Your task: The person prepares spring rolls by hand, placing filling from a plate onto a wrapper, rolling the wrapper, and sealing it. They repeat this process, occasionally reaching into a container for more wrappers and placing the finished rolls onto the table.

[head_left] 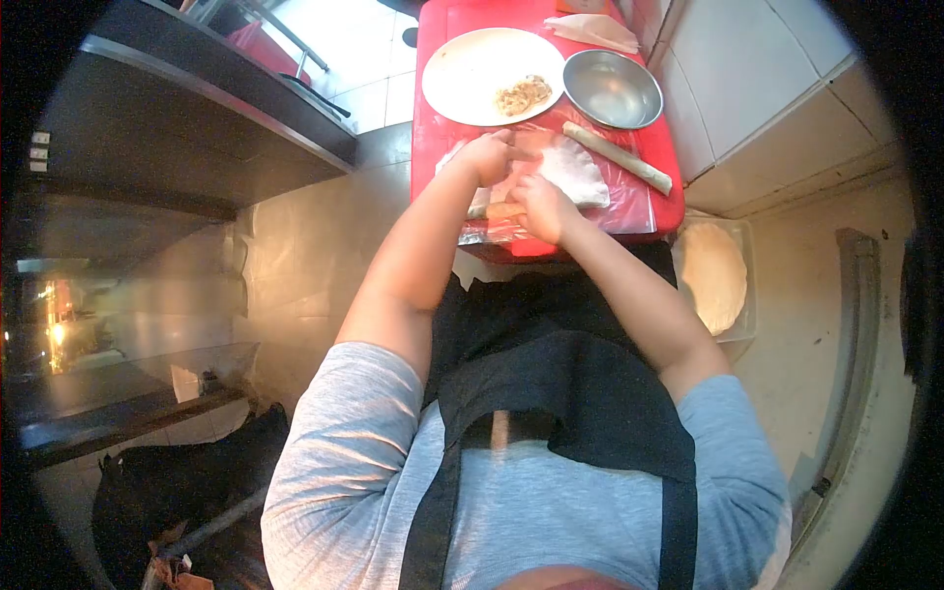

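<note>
A folded half-round piece of dough (578, 177) with a crimped edge lies on a clear plastic sheet (634, 208). My left hand (489, 157) reaches over its left side, index finger stretched out at the dough. Curled at the near left edge, the fingers of my right hand (544, 206) pinch the dough. A short wooden-looking stick (497, 210) lies just left of my right hand, partly hidden. Farther right rests a pale rolling pin (618, 157), touched by neither hand.
On the red table (433, 152) stand a white plate (472, 79) with a small heap of filling (521, 95) and a metal bowl (613, 88). Behind the bowl lies a pale sheet (593, 31). A tiled wall borders the right; a tub of dough (715, 275) sits lower right.
</note>
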`<state>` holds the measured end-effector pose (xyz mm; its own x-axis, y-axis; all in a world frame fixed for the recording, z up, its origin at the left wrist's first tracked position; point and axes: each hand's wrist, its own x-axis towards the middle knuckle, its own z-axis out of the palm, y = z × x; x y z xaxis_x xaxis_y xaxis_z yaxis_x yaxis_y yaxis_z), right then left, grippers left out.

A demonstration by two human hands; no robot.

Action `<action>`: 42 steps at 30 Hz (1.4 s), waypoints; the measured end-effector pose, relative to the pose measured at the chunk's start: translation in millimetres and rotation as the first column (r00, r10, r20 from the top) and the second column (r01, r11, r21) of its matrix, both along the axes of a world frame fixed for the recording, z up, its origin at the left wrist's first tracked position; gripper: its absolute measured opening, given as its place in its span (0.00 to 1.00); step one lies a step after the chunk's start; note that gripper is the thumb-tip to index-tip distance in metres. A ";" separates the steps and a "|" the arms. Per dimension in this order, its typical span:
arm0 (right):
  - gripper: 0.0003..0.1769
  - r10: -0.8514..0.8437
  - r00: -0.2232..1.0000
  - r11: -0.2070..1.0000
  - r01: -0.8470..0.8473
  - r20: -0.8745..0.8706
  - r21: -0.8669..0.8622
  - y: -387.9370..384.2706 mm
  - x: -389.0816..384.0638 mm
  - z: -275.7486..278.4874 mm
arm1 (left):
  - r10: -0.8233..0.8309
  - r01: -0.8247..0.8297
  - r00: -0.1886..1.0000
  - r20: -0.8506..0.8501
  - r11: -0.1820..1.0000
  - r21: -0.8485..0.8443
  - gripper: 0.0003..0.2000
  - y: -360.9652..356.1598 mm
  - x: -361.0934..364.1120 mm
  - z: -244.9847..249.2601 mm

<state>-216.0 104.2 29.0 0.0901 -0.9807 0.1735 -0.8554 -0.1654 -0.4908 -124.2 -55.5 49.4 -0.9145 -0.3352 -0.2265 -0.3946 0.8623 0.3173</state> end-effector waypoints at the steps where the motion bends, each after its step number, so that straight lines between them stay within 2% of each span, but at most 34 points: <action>1: 0.14 -0.004 0.999 1.000 0.003 -0.031 -0.030 -4.3 4.6 3.3 | 0.001 -0.001 1.000 0.002 1.000 -0.004 0.26 0.1 -0.5 1.1; 5: 0.20 -0.042 0.998 0.986 0.034 -0.046 -0.162 -11.1 28.2 -24.8 | 0.017 -0.017 1.000 -0.009 1.000 -0.019 0.27 2.4 1.6 -2.1; 8: 0.18 0.155 0.978 0.986 -0.144 0.142 -0.087 -5.4 6.5 -1.9 | 0.008 -0.009 1.000 -0.020 0.999 -0.033 0.27 1.6 1.0 -2.0; 11: 0.24 0.009 0.998 0.998 -0.005 0.056 -0.061 6.8 -19.7 14.4 | 0.027 -0.027 1.000 -0.015 1.000 -0.011 0.26 1.7 0.7 0.1; 14: 0.31 -0.022 0.993 0.999 0.018 0.114 0.039 22.3 -37.9 -1.3 | 0.013 -0.014 0.999 -0.038 1.000 -0.020 0.26 1.9 2.6 -5.9; 17: 0.36 -0.060 0.981 0.996 0.048 0.183 0.069 24.6 -41.4 1.9 | 0.020 -0.022 0.998 -0.062 0.999 -0.034 0.26 5.5 2.8 1.0; 20: 0.40 -0.111 0.965 0.994 0.107 0.238 0.026 40.8 -45.7 25.4 | 0.032 -0.033 0.999 -0.019 0.997 -0.064 0.26 8.4 4.0 4.4; 21: 0.41 -0.109 0.961 0.994 0.109 0.253 0.012 44.8 -49.4 18.4 | 0.035 -0.034 0.999 0.004 0.997 -0.075 0.27 9.0 3.9 3.5; 23: 0.44 -0.105 0.953 0.993 0.113 0.284 -0.013 52.1 -56.9 -0.4 | 0.015 -0.017 0.998 -0.055 0.999 -0.038 0.27 0.4 2.9 -14.3; 26: 0.44 -0.074 0.954 0.997 0.081 0.289 -0.013 49.5 -63.6 -2.0 | -0.005 0.002 0.999 -0.053 0.999 -0.052 0.27 0.3 1.8 -9.0; 29: 0.44 -0.140 0.913 0.990 0.135 0.384 0.040 58.1 -69.2 6.4 | -0.025 0.022 0.998 -0.065 0.998 -0.055 0.26 -3.0 1.2 -10.5; 30: 0.44 -0.103 0.932 0.994 0.106 0.348 0.010 59.4 -73.9 1.9 | -0.028 0.025 0.996 -0.082 0.999 -0.046 0.26 -2.9 1.5 -10.8; 32: 0.43 -0.030 0.961 0.998 0.045 0.274 -0.047 61.1 -79.9 -7.4 | 0.001 -0.001 1.000 0.000 1.000 -0.017 0.26 -2.0 0.6 -10.2; 35: 0.41 -0.098 0.928 0.993 0.065 0.359 0.103 60.7 -79.4 13.3 | 0.021 -0.019 0.999 0.030 0.998 -0.067 0.26 0.7 1.3 -3.8; 36: 0.41 -0.090 0.932 0.996 0.076 0.352 0.055 62.3 -81.5 6.8 | 0.022 -0.020 0.999 0.024 0.995 -0.094 0.26 3.1 1.6 -2.4; 38: 0.41 -0.075 0.940 0.995 0.092 0.334 -0.037 69.3 -87.8 -10.4 | 0.027 -0.028 1.000 -0.014 0.997 -0.066 0.24 7.0 2.8 3.1; 39: 0.38 -0.073 0.940 0.996 0.086 0.333 -0.023 69.2 -89.6 -7.1 | 0.032 -0.034 0.999 -0.037 0.998 -0.053 0.23 8.3 3.4 5.7; 41: 0.34 -0.067 0.940 0.998 0.067 0.334 0.009 66.5 -90.8 -0.8 | -0.008 -0.029 0.959 -0.283 0.991 -0.128 0.20 16.8 12.1 8.4; 42: 0.31 -0.034 0.974 0.997 0.047 0.225 -0.055 60.9 -89.8 1.2 | -0.037 -0.033 0.917 -0.397 0.985 -0.169 0.18 23.0 16.8 11.3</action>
